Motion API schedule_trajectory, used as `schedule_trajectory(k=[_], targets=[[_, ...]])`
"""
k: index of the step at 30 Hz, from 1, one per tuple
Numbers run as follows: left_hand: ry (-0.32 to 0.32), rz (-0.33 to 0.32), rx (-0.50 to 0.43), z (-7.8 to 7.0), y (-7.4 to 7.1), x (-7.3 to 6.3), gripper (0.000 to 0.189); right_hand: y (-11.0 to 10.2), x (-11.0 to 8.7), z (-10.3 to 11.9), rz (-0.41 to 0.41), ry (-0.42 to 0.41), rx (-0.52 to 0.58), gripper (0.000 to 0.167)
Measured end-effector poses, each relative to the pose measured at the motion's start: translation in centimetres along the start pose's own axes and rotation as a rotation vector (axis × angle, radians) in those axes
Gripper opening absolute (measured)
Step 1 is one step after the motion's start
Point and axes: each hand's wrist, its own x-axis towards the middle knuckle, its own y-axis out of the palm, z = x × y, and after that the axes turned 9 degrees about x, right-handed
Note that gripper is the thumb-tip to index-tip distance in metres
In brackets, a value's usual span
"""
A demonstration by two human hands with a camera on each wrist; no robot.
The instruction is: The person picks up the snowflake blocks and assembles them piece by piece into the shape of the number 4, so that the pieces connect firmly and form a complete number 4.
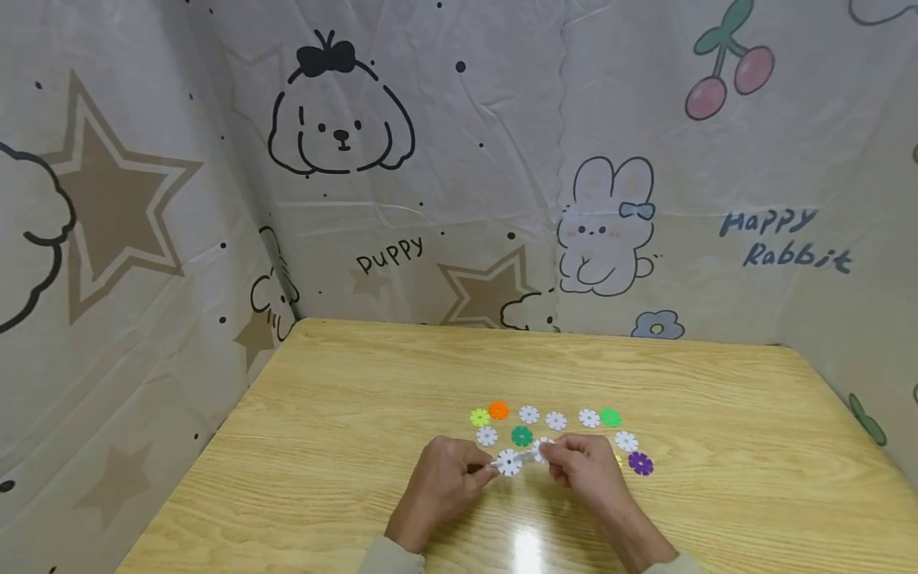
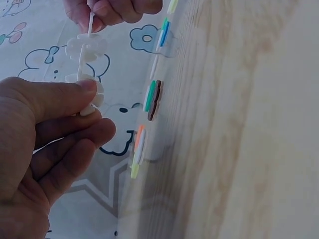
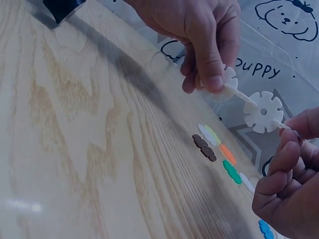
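Observation:
A chain of white notched plastic discs (image 1: pixel 509 462), slotted together edge to face, is held up over the table between both hands. The left hand (image 1: pixel 448 470) pinches its left end between thumb and fingertips. At the other end, the right hand (image 1: pixel 584 466) grips a white disc with thumb and index finger. In the right wrist view a middle disc (image 3: pixel 263 112) faces the camera, showing its round centre hole and slots. Part of each end disc is hidden by the fingers.
Loose discs lie on the wooden table (image 1: pixel 323 414) beyond the hands: orange (image 1: pixel 498 410), yellow-green (image 1: pixel 480 417), dark green (image 1: pixel 522 436), bright green (image 1: pixel 610 417), purple (image 1: pixel 641 463) and several white. A printed cloth (image 1: pixel 459 159) hangs behind the table and at its sides.

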Motion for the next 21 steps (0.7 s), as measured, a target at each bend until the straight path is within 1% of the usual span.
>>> schedule_trajectory(k=[4, 8, 11, 14, 16, 18, 21], targets=[[-0.001, 0.007, 0.002, -0.07, -0.05, 0.11, 0.007, 0.07, -0.17, 0.17, -0.007, 0.000, 0.028, 0.026], [0.006, 0.000, -0.007, -0.14, -0.01, 0.11, 0.006, 0.31, -0.20, 0.19, -0.012, -0.005, 0.055, 0.023], [0.009, -0.010, -0.004, -0.25, -0.03, 0.09, 0.007, 0.44, -0.16, 0.13, -0.011, -0.004, 0.059, 0.022], [0.004, -0.003, 0.007, -0.43, -0.12, 0.20, 0.006, 0.35, -0.09, 0.18, -0.006, -0.001, 0.048, 0.023], [-0.004, 0.021, 0.008, -0.55, -0.19, 0.40, 0.006, 0.18, -0.04, 0.28, -0.011, -0.002, 0.047, 0.023], [-0.019, 0.062, 0.000, -0.58, -0.26, 0.65, 0.006, 0.01, 0.05, 0.39, -0.016, -0.005, 0.048, 0.023], [-0.066, 0.129, -0.052, -0.42, -0.57, 0.85, 0.005, -0.13, 0.11, 0.50, -0.006, 0.000, 0.055, 0.022]])
